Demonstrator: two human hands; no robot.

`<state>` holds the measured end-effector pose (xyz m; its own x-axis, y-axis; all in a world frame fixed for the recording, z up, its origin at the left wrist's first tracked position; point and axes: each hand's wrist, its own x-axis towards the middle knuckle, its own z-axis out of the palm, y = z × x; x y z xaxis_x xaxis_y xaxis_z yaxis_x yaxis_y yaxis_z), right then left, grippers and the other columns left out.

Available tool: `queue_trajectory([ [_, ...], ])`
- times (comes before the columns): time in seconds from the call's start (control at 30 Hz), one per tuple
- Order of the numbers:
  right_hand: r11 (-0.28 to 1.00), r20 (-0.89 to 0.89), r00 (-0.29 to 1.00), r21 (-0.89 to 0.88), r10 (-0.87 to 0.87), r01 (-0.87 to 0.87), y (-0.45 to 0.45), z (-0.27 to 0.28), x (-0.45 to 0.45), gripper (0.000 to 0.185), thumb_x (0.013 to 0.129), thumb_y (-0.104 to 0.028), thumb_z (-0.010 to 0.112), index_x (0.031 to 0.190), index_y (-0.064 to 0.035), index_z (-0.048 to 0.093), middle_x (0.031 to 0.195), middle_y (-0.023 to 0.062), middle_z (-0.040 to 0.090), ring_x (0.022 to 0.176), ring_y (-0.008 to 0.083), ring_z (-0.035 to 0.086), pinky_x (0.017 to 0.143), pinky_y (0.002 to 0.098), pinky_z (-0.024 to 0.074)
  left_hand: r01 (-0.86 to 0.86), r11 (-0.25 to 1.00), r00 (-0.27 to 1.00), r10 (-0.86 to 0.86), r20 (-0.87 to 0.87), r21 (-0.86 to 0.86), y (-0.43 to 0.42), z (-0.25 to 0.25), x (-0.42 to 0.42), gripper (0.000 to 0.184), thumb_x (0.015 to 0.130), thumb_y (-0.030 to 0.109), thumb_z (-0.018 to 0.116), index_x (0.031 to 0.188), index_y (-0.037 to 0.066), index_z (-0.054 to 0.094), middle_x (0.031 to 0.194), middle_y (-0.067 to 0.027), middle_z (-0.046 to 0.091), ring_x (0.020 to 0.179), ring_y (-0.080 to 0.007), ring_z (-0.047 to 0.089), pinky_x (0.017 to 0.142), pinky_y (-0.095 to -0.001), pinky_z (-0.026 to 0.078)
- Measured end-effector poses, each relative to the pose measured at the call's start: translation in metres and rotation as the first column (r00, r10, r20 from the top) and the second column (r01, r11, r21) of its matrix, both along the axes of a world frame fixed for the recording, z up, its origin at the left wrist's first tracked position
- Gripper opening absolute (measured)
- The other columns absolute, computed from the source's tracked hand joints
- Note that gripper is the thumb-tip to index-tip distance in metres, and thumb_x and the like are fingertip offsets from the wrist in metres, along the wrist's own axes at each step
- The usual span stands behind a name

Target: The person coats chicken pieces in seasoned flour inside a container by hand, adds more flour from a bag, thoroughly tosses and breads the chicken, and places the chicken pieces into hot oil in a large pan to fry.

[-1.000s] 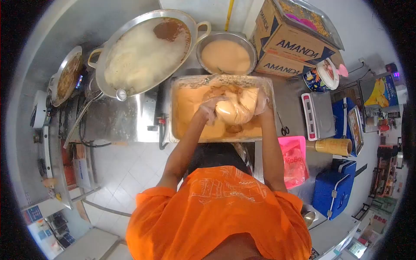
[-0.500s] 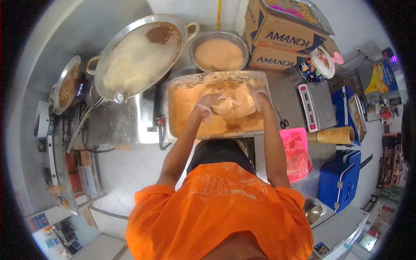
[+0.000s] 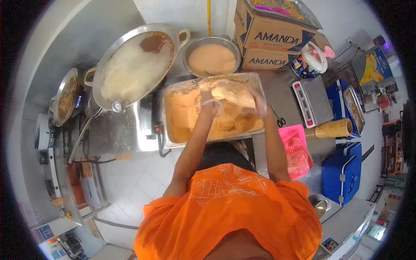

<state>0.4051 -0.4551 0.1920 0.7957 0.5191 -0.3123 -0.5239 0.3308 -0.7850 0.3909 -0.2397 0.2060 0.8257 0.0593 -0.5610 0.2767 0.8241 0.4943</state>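
Across a wide metal tray (image 3: 170, 138) of orange breading flour (image 3: 180, 112), both my hands work in clear plastic gloves. Between them a large, pale, flour-coated piece of food (image 3: 234, 93) is raised above the flour; its exact kind is not clear. My left hand (image 3: 210, 104) is closed at its left end, with the fingers partly hidden. At the right end my right hand (image 3: 260, 104) grips it, slightly blurred by motion. Just behind the tray stands a round metal basin (image 3: 236, 67) of smooth orange batter (image 3: 212, 58).
On the left, a big wok (image 3: 100, 93) holds foaming oil, with a thermometer (image 3: 117, 106) at its rim. Stacked cartons (image 3: 277, 37) stand behind. To the right are a scale (image 3: 310, 102), scissors (image 3: 281, 121), a pink tray (image 3: 294, 151), a plastic-wrap roll (image 3: 333, 128) and a blue cooler (image 3: 341, 173).
The flour-coated piece has been lifted and tilted between my hands, showing its paler side. My right hand has turned with it. The whole view has shifted slightly.
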Motion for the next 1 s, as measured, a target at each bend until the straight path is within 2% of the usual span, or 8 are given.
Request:
queue_trajectory([
  [0.27, 0.924, 0.002, 0.997, -0.374, -0.080, 0.075, -0.015, -0.006, -0.001, 0.056, 0.080, -0.034, 0.066, 0.124, -0.0065, 0.046, 0.122, 0.0052, 0.049, 0.104, 0.0225, 0.052, 0.077, 0.0461, 0.0492, 0.291, 0.536, 0.815, -0.573, 0.089, 0.792, 0.061, -0.084, -0.012, 0.064, 0.081, 0.020, 0.060, 0.136, 0.010, 0.028, 0.105, -0.0097, 0.056, 0.078, -0.0194, 0.057, 0.057, -0.0335, 0.049],
  [0.4, 0.837, 0.249, 0.963, -0.545, 0.100, 0.054, -0.025, -0.057, 0.025, 0.053, 0.077, -0.032, 0.067, 0.120, -0.0086, 0.048, 0.117, 0.0075, 0.049, 0.102, 0.0231, 0.051, 0.074, 0.0448, 0.0497, 0.282, 0.609, 0.820, -0.554, 0.143, 0.741, 0.052, -0.072, -0.014, 0.062, 0.080, 0.016, 0.060, 0.133, 0.009, 0.030, 0.091, -0.0080, 0.059, 0.066, -0.0165, 0.057, 0.048, -0.0294, 0.047],
  [0.57, 0.606, -0.116, 0.993, -0.792, -0.034, -0.072, 0.012, 0.040, 0.013, 0.051, 0.075, -0.030, 0.065, 0.116, -0.0047, 0.049, 0.113, 0.0088, 0.052, 0.098, 0.0225, 0.053, 0.073, 0.0400, 0.0494, 0.324, 0.694, 0.896, -0.444, 0.027, 0.643, 0.044, -0.022, -0.026, 0.049, 0.080, 0.012, 0.059, 0.124, 0.008, 0.038, 0.080, -0.0054, 0.058, 0.065, -0.0157, 0.057, 0.045, -0.0289, 0.045],
  [0.7, 0.870, 0.431, 0.901, -0.423, -0.052, 0.253, -0.009, -0.032, 0.047, 0.049, 0.073, -0.020, 0.068, 0.114, -0.0001, 0.050, 0.113, 0.0092, 0.052, 0.104, 0.0227, 0.051, 0.084, 0.0355, 0.0460, 0.377, 0.388, 0.696, -0.717, 0.019, 0.841, 0.067, -0.046, -0.020, 0.050, 0.079, 0.010, 0.057, 0.124, 0.009, 0.037, 0.076, -0.0054, 0.058, 0.064, -0.0157, 0.057, 0.044, -0.0293, 0.045],
  [0.77, 0.851, 0.884, 0.385, -0.403, 0.267, 0.336, 0.001, 0.038, 0.003, 0.049, 0.072, -0.014, 0.070, 0.114, 0.0018, 0.050, 0.111, 0.0087, 0.053, 0.102, 0.0223, 0.052, 0.089, 0.0333, 0.0437, 0.144, 0.064, 0.589, -0.807, -0.034, 0.988, 0.084, -0.080, -0.015, 0.066, 0.080, 0.009, 0.053, 0.136, 0.013, 0.019, 0.079, -0.0059, 0.057, 0.062, -0.0149, 0.056, 0.044, -0.0284, 0.046],
  [0.83, 0.936, 0.816, 0.562, -0.290, 0.132, 0.201, 0.006, 0.002, 0.016, 0.052, 0.070, -0.008, 0.070, 0.117, 0.0013, 0.050, 0.112, 0.0086, 0.053, 0.105, 0.0211, 0.050, 0.092, 0.0317, 0.0414, 0.137, -0.039, 0.593, -0.798, -0.113, 0.990, 0.086, -0.074, -0.015, 0.077, 0.080, 0.008, 0.050, 0.143, 0.016, 0.006, 0.084, -0.0069, 0.058, 0.063, -0.0157, 0.056, 0.044, -0.0275, 0.047],
  [0.93, 0.898, 0.897, 0.399, -0.322, 0.189, 0.299, 0.001, -0.011, 0.024, 0.054, 0.074, -0.011, 0.068, 0.123, 0.0009, 0.047, 0.116, 0.0089, 0.053, 0.109, 0.0191, 0.049, 0.095, 0.0308, 0.0384, 0.398, 0.224, 0.694, -0.707, -0.133, 0.890, 0.071, -0.011, -0.034, 0.078, 0.078, 0.007, 0.051, 0.144, 0.015, 0.008, 0.091, -0.0092, 0.059, 0.072, -0.0198, 0.058, 0.049, -0.0270, 0.048],
  [1.0, 0.892, 0.751, 0.660, -0.324, 0.041, 0.314, 0.003, -0.012, 0.028, 0.051, 0.080, -0.018, 0.064, 0.124, -0.0006, 0.046, 0.120, 0.0095, 0.052, 0.113, 0.0199, 0.047, 0.098, 0.0313, 0.0355, 0.259, 0.349, 0.767, -0.641, 0.028, 0.900, 0.063, -0.002, -0.038, 0.078, 0.077, 0.008, 0.052, 0.143, 0.012, 0.010, 0.094, -0.0109, 0.060, 0.078, -0.0226, 0.059, 0.053, -0.0271, 0.050],
])
